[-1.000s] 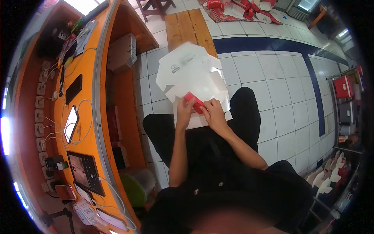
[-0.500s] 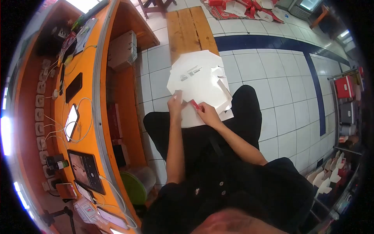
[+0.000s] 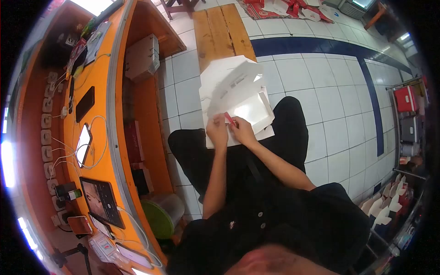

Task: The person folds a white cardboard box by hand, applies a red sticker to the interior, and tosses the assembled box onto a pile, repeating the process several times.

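Observation:
A white cardboard box [image 3: 245,101], partly folded, lies over the near end of the wooden bench and my lap. Its left panel is raised and curves over the middle, shading the printed marks. My left hand [image 3: 217,130] is closed on the near left edge of that panel. Just right of it, my right hand [image 3: 243,131] pinches a narrow flap with a red outer face [image 3: 229,118]. The two hands are close together. A folded-up wall stands along the box's right side.
The wooden bench [image 3: 220,30] stretches away ahead. At left an orange counter [image 3: 98,133] carries phones, a tablet [image 3: 101,201] and charging cables. Red and white cartons [image 3: 298,9] lie on a mat at the back. A rack [image 3: 403,137] with boxes stands at right.
My left hand has moved right, toward my right hand, lifting the box's left panel over the middle. My right hand stays on the red flap.

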A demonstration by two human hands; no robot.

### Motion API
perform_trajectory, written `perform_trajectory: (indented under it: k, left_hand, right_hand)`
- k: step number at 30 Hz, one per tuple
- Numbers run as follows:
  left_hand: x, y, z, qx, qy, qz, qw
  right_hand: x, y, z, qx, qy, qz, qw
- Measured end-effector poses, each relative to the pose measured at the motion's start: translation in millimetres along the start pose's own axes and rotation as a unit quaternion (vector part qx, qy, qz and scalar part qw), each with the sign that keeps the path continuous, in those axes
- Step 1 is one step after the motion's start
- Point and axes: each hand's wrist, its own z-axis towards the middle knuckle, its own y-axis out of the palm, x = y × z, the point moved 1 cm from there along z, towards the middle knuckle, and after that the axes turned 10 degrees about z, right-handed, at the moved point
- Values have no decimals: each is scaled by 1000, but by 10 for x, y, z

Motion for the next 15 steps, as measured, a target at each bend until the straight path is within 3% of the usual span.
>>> perform_trajectory:
  k: [3, 7, 8, 11, 13, 15]
  left_hand:
    - [43, -24, -183, -4, 74, 49, 996]
    - [-226, -19, -114, -28, 68, 60, 995]
    - [-282, -6, -94, -42, 15, -9, 999]
    - [-371, 3, -13, -74, -84, -127, 986]
    - [-328, 31, 57, -68, -82, -94, 990]
    - [-307, 31, 56, -80, -69, -83, 991]
  right_hand:
    - [68, 51, 2, 12, -32, 5, 999]
    - [-30, 10, 45, -22, -9, 15, 1000]
    - [-42, -38, 93, -79, 9, 62, 995]
    - [-21, -270, 321, -84, 35, 127, 988]
    - [-322, -710, 540, 81, -26, 3, 996]
    - [-100, -1069, 968, 269, -125, -99, 950]
